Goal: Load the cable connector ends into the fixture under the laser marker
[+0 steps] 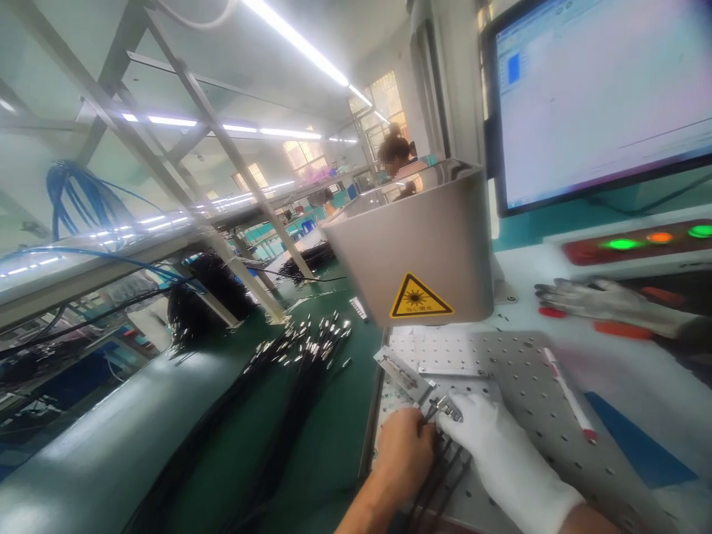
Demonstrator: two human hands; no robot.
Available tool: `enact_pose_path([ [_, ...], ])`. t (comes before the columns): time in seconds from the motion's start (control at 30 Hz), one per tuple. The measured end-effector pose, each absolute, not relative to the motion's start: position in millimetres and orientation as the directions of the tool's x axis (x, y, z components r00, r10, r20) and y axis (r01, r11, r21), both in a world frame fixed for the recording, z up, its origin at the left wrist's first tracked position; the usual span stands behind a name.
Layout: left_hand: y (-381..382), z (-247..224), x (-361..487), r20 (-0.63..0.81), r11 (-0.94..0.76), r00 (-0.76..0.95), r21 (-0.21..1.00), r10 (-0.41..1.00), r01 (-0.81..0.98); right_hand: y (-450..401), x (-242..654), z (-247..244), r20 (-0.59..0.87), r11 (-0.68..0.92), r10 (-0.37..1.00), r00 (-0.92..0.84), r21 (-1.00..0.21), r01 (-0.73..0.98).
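Observation:
My bare left hand (pixel 405 452) and my white-gloved right hand (pixel 489 445) meet over a bundle of black cables (pixel 439 475) on a perforated metal plate (pixel 517 371). Both pinch the cables' metal connector ends (pixel 443 406), which sit against a small metal fixture (pixel 403 374) on the plate. Above the fixture hangs a grey laser hood (pixel 417 237) with a yellow warning triangle.
A pile of black cables with silver plugs (pixel 300 356) lies on the green conveyor to the left. A pen (pixel 567 393) rests on the plate. A spare glove (pixel 606 300) lies by lit buttons (pixel 639 241) under a monitor (pixel 601 89). A person works far behind.

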State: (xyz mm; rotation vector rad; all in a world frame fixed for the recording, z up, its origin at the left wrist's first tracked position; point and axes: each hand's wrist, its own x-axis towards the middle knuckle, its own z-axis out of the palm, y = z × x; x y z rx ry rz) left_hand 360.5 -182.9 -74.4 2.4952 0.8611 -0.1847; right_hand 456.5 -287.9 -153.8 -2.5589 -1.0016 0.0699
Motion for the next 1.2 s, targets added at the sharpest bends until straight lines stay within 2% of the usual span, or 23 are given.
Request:
enact_pose_path([
  [0.17, -192.5, -79.2, 360.5, -0.265, -0.698, 0.759, 0.299, 0.594, 0.651, -285.5, 460.1, -161.0, 0.101, -0.638, 0.686, 0.721, -0.394, 0.662],
  [0.23, -193.9, -78.4, 360.8, -0.255, -0.699, 0.760, 0.298, 0.598, 0.650, -286.1, 460.0, -159.6, 0.096, -0.637, 0.689, 0.718, -0.393, 0.664],
  [0.4, -187.8, -70.3, 358.4, -0.283, -0.687, 0.785, 0.380, 0.551, 0.619, -289.4, 456.5, -146.5, 0.136, -0.636, 0.684, 0.717, -0.372, 0.676],
  [0.47, -181.6, -67.6, 355.8, -0.242, -0.682, 0.801, 0.425, 0.548, 0.595, -290.0, 455.0, -143.1, 0.165, -0.636, 0.674, 0.720, -0.366, 0.680],
  [0.6, -167.0, -66.8, 350.6, -0.092, -0.642, 0.834, 0.594, 0.543, 0.484, -289.0, 453.6, -144.6, 0.200, -0.641, 0.651, 0.732, -0.370, 0.672],
  [0.7, -161.5, -70.1, 347.6, -0.074, -0.632, 0.839, 0.623, 0.539, 0.461, -288.6, 454.0, -148.7, 0.215, -0.640, 0.647, 0.732, -0.369, 0.674],
  [0.77, -162.3, -73.4, 345.9, -0.088, -0.671, 0.829, 0.544, 0.552, 0.504, -288.8, 454.6, -151.3, 0.224, -0.636, 0.651, 0.726, -0.361, 0.682],
  [0.9, -170.6, -75.2, 345.6, -0.111, -0.757, 0.804, 0.283, 0.584, 0.589, -288.2, 456.4, -156.7, 0.235, -0.629, 0.658, 0.716, -0.351, 0.694],
  [1.0, -178.3, -68.6, 349.6, -0.185, -0.783, 0.789, 0.119, 0.586, 0.610, -285.9, 458.6, -161.4, 0.234, -0.628, 0.661, 0.713, -0.347, 0.696],
  [1.07, -183.1, -62.5, 353.0, -0.236, -0.800, 0.785, 0.051, 0.573, 0.598, -284.5, 459.9, -163.9, 0.229, -0.627, 0.668, 0.708, -0.341, 0.701],
  [1.2, -190.2, -54.2, 356.7, -0.255, -0.822, 0.799, 0.022, 0.545, 0.568, -287.0, 459.5, -162.9, 0.230, -0.601, 0.701, 0.675, -0.317, 0.733],
])
